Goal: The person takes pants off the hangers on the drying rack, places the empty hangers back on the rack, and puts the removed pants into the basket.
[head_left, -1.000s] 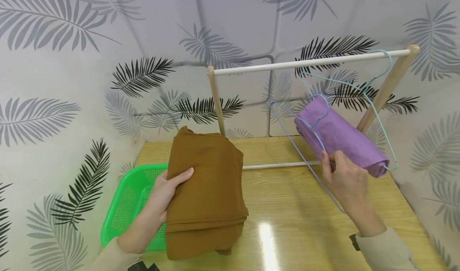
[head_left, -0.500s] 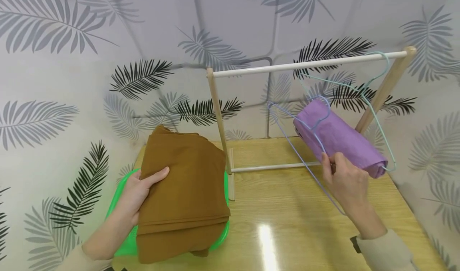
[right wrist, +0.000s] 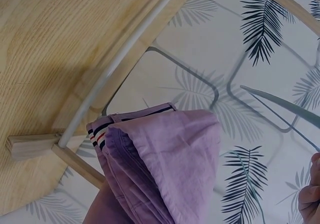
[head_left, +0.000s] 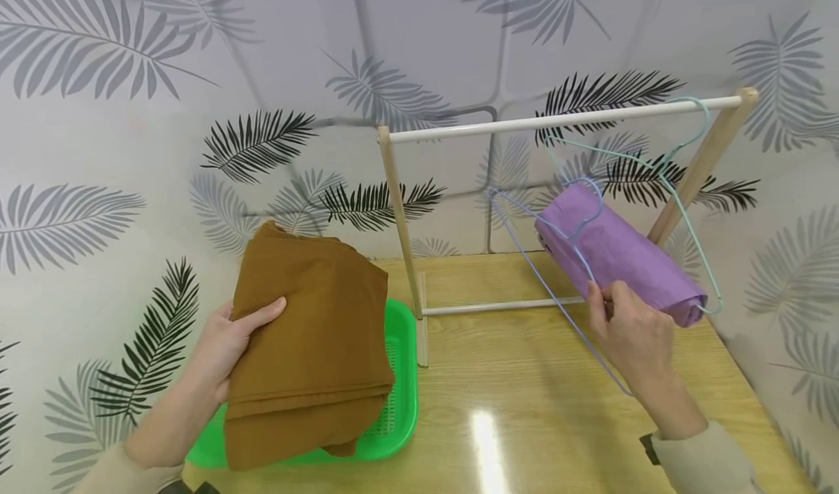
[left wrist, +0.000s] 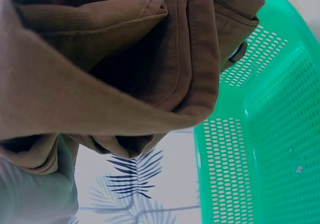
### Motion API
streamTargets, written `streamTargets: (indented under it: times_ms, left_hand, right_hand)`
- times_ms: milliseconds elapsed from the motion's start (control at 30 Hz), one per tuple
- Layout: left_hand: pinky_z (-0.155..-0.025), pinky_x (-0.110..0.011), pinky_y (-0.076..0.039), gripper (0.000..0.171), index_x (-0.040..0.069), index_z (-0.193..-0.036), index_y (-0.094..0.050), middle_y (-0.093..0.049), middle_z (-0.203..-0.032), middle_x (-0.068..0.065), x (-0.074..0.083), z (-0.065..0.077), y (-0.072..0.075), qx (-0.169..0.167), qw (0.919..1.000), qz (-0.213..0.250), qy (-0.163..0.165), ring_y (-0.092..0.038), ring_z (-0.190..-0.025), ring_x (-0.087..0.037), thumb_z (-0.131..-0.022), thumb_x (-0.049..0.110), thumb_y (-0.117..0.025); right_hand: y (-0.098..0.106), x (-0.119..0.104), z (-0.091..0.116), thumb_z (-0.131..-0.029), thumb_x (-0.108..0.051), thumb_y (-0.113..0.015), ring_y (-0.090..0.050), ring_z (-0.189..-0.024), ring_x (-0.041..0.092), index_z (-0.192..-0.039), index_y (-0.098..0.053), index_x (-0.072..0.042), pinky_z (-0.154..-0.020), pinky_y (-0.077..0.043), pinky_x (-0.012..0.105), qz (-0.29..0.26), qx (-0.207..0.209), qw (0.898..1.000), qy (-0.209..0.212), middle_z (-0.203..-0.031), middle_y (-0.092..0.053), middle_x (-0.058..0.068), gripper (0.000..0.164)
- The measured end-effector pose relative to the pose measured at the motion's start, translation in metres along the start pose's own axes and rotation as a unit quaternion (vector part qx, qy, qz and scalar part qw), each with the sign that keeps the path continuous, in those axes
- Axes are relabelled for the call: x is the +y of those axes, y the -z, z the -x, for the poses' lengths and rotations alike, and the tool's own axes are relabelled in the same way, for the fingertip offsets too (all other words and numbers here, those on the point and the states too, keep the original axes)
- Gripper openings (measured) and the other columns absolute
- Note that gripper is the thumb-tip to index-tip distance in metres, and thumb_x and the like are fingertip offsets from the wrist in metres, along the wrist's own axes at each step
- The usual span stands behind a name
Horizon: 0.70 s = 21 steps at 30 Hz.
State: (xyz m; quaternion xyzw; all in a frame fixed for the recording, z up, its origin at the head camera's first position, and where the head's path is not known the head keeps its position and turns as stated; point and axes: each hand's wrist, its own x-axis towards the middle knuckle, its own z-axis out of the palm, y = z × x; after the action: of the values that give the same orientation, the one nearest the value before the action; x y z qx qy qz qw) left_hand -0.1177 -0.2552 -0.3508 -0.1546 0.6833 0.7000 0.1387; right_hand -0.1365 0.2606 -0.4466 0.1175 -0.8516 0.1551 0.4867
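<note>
In the head view my left hand grips a folded brown garment, thumb on top and the other fingers hidden beneath. Stitched seams show on the garment in the left wrist view. The garment is held over the green basket, covering much of it. My right hand pinches one arm of a lavender-blue hanger, tilted and off the rack. Behind it, a purple garment with a striped waistband hangs folded over a teal hanger.
A small rack with a white top bar and wooden posts stands on the wooden table. The teal hanger hooks on that bar's right end. A lower white rod joins the posts. Leaf-patterned walls close in behind and at both sides.
My left hand has carried the brown garment leftward over the basket, uncovering the basket's right rim and the rack's left foot. The right hand and lavender-blue hanger have hardly moved.
</note>
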Motion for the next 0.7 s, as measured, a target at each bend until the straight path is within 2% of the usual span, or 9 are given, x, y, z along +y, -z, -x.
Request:
streamTargets:
  times_ms: [233,700]
  left_hand:
    - [-0.075,-0.032,-0.065,0.037,0.022,-0.125,-0.051,-0.075,-0.088,0.011,-0.016,-0.017,0.003,0.002,0.9999,0.004,0.011,-0.076,-0.077,-0.010,-0.100,0.034,-0.074]
    - [-0.076,-0.032,-0.065,0.044,0.019,-0.130,-0.046,-0.075,-0.090,0.010,-0.039,-0.041,0.010,-0.010,0.9995,-0.006,0.030,-0.076,-0.078,-0.011,-0.100,0.036,-0.073]
  right_hand:
    - [0.000,0.001,0.000,-0.105,-0.033,-0.049,-0.030,-0.038,0.012,-0.070,-0.054,0.000,-0.036,-0.020,0.027,0.004,0.001,1.000,0.001,-0.049,-0.051,0.010,0.048]
    - [0.000,0.001,0.001,-0.107,-0.033,-0.048,-0.035,-0.036,0.014,-0.071,-0.054,0.001,-0.035,-0.021,0.026,0.010,-0.010,1.000,0.006,-0.050,-0.053,0.010,0.050]
